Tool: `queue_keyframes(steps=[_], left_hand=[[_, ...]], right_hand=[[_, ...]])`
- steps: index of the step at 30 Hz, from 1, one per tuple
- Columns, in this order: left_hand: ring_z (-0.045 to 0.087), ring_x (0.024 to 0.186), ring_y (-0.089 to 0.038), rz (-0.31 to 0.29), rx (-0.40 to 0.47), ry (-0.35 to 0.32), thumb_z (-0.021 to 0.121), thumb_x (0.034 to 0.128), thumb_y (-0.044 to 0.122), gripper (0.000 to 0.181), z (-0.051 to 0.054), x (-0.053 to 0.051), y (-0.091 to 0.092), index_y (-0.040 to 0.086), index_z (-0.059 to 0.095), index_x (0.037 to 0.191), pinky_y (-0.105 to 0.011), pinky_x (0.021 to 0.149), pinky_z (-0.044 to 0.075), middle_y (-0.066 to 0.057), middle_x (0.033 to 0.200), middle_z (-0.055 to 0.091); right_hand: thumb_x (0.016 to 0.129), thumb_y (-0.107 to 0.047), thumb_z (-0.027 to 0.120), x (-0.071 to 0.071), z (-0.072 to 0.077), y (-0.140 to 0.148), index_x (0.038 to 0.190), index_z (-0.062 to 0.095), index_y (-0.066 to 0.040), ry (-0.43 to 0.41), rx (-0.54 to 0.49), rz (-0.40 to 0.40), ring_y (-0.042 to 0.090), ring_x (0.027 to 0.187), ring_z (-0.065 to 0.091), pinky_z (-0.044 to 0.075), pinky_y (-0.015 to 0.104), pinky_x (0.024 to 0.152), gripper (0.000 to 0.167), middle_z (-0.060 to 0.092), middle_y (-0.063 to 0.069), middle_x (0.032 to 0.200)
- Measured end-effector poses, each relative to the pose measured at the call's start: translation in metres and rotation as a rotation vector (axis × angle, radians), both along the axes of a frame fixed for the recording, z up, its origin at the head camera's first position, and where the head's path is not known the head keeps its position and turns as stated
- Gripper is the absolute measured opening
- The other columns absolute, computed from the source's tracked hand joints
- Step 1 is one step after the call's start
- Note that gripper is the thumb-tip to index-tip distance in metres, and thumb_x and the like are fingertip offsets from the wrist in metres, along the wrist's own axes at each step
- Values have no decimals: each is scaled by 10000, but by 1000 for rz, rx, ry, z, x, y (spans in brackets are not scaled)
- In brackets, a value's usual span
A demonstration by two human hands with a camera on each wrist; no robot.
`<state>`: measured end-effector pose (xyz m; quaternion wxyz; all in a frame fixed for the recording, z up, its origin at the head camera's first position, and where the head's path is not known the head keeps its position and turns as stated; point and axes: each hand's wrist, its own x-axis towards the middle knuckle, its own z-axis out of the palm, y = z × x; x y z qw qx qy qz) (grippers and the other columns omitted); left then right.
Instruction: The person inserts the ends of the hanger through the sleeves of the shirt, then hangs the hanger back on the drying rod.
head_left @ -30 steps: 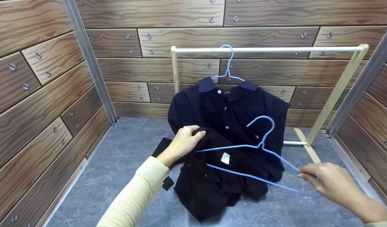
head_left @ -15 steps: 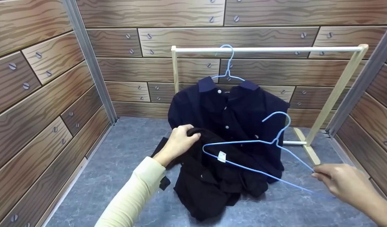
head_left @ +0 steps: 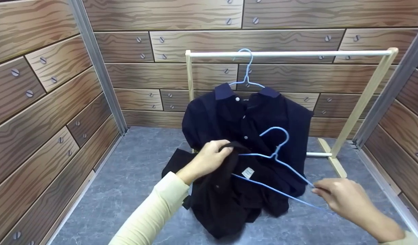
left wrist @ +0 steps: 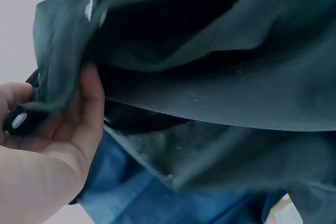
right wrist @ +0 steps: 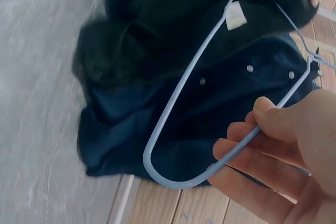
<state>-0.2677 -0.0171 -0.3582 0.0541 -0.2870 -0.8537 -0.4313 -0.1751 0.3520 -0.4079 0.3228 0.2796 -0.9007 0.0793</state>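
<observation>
A black shirt [head_left: 222, 204] lies bunched on the grey floor, one edge of it lifted. My left hand [head_left: 210, 158] pinches that edge near the collar; the left wrist view shows the cloth [left wrist: 184, 87] between thumb and fingers. A blue wire hanger [head_left: 280, 194] is pinched by my right hand [head_left: 341, 197] on its right shoulder. Its far end goes under the raised cloth and is hidden there. In the right wrist view the hanger's rounded corner [right wrist: 178, 183] passes below my fingers. A white label [head_left: 248, 173] shows inside the black shirt.
Behind hangs a navy shirt [head_left: 209, 115] on another blue hanger [head_left: 247, 73], hooked over the white rail [head_left: 314, 53] of a wooden rack. The rack's right leg [head_left: 362, 105] stands near the right wall. Grey floor [head_left: 127, 190] extends to the left.
The hanger first drew back to the right, out of the black shirt, then moved left again so its end is under the cloth. My left hand shifted right with the lifted edge.
</observation>
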Motion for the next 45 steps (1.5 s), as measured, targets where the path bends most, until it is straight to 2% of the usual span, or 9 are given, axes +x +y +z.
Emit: queue_keyframes(steps=[7, 10, 15, 19, 24, 27, 31, 39, 45], left_hand=[[568, 859, -54, -136, 42, 22, 507, 1017, 165, 200, 1, 15, 21, 99, 685, 1080, -219, 815, 484, 0, 962, 682], [576, 852, -56, -191, -31, 108, 500, 1025, 178, 195, -1, 22, 28, 96, 664, 1090, -208, 803, 496, -3, 959, 672], [597, 940, -135, -119, -246, 395, 502, 1014, 411, 343, -5, 29, 28, 137, 695, 1084, -281, 853, 502, 18, 1017, 659], [557, 933, -153, 2, -165, 483, 486, 1015, 403, 322, -5, 21, 24, 212, 732, 934, -311, 848, 462, 45, 984, 631], [602, 993, -186, 102, -167, 405, 537, 995, 424, 283, -12, 13, 24, 192, 667, 1091, -372, 891, 487, 24, 1085, 640], [646, 1002, -169, 56, -189, 379, 545, 990, 456, 342, -15, 11, 24, 185, 663, 1162, -345, 900, 514, 34, 1093, 675], [648, 878, -83, 0, -158, 404, 546, 988, 468, 302, -16, 11, 27, 222, 706, 1059, -248, 815, 530, 79, 970, 681], [597, 800, -61, -18, -77, 460, 572, 1006, 287, 182, -19, 7, 25, 182, 708, 945, -191, 760, 509, 46, 891, 640], [595, 847, -88, 6, -77, 436, 529, 1027, 243, 193, -17, 5, 17, 156, 691, 970, -223, 802, 516, 22, 919, 631]], right_hand=[[681, -104, 866, -9, -8, -28, 795, 741, -214, 25, -43, 30, 20, 597, 614, 496, 281, 522, 202, 708, -127, 724], [699, -107, 862, -14, -11, -39, 802, 738, -205, 22, -58, 39, 13, 596, 601, 487, 283, 521, 189, 708, -121, 735], [683, -53, 866, -19, -14, -45, 808, 743, -168, 43, -106, 69, -9, 613, 602, 495, 248, 544, 209, 712, -105, 744], [651, -10, 871, -22, -16, -45, 819, 748, -123, 98, -134, 119, 19, 616, 623, 512, 232, 574, 237, 719, -70, 745], [639, 15, 864, -23, -20, -48, 839, 745, -119, 119, -146, 165, -37, 588, 551, 480, 187, 550, 268, 676, -107, 716], [657, -4, 858, -24, -20, -51, 841, 743, -139, 108, -138, 162, -54, 583, 523, 462, 176, 535, 256, 659, -128, 710], [677, -51, 862, -26, -18, -57, 846, 743, -159, 124, -126, 152, -21, 578, 539, 461, 214, 524, 233, 661, -136, 722], [687, -56, 876, -29, -13, -65, 840, 753, -161, 117, -213, 108, 28, 617, 616, 489, 213, 558, 223, 698, -113, 766], [754, -28, 826, -30, -16, -57, 836, 736, -136, -2, -310, 23, -13, 636, 557, 458, 157, 600, 163, 690, -93, 754]])
